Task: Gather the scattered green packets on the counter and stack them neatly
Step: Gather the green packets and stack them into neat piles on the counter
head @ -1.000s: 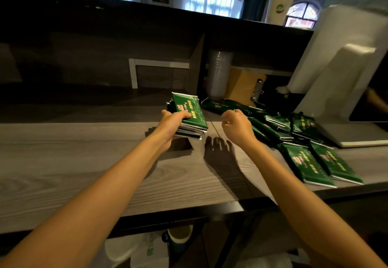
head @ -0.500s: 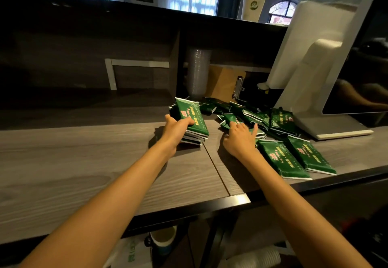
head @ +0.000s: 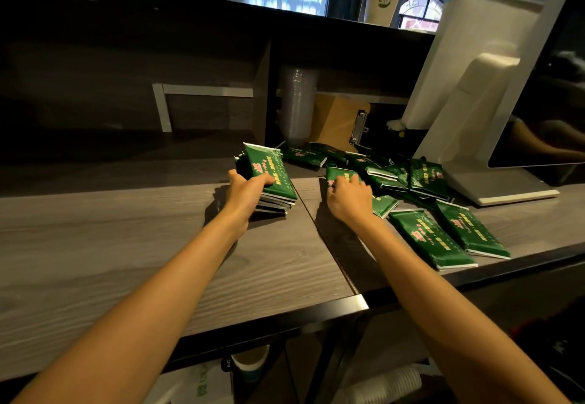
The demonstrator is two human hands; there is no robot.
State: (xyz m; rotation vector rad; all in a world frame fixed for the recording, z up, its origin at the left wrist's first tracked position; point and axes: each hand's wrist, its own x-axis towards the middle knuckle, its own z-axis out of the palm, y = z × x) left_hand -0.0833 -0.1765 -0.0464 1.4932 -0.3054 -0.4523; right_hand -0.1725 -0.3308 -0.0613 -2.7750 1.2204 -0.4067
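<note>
Picking one packet off the loose heap (head: 408, 179) and moving it onto the stack (head: 270, 179) is the step in hand, as I judge it. To do it well: take the top one only & lift it clear rather than drag it. The wrappers look slick, so a drag would prob. pull neighbours along. Turn it to the stack's long axis, print side up, and lay it flat. The thumb on top should rise just enough to let it in, then press again. The stack's near ends sit stepped, not flush, so a quick squaring tap seems worth it before it gets taller.

Left hand (head: 248, 190): grips the stack from its near-left side, thumb laid across the top packet, fingers wrapped round the left edge & mostly hidden. The stack rests on the tabletop (head: 126, 245), top packet tilted up a bit at the far end.

Right hand (head: 349, 199): back up, fingers bent down onto the next packet (head: 340, 175) at the heap's left edge, thumb at its near corner. Looks like a pinch, though the tips are partly hidden. Another packet pokes out from under the hand on its right.

Where things are: the stack sits mid-tabletop, just left of the seam. The heap lies right of the seam, running up to the white monitor stand (head: 497, 190) & back toward the clipboard (head: 338, 119). Two packets (head: 432, 245) lie side by side near the front edge, just beside the heap.
</note>
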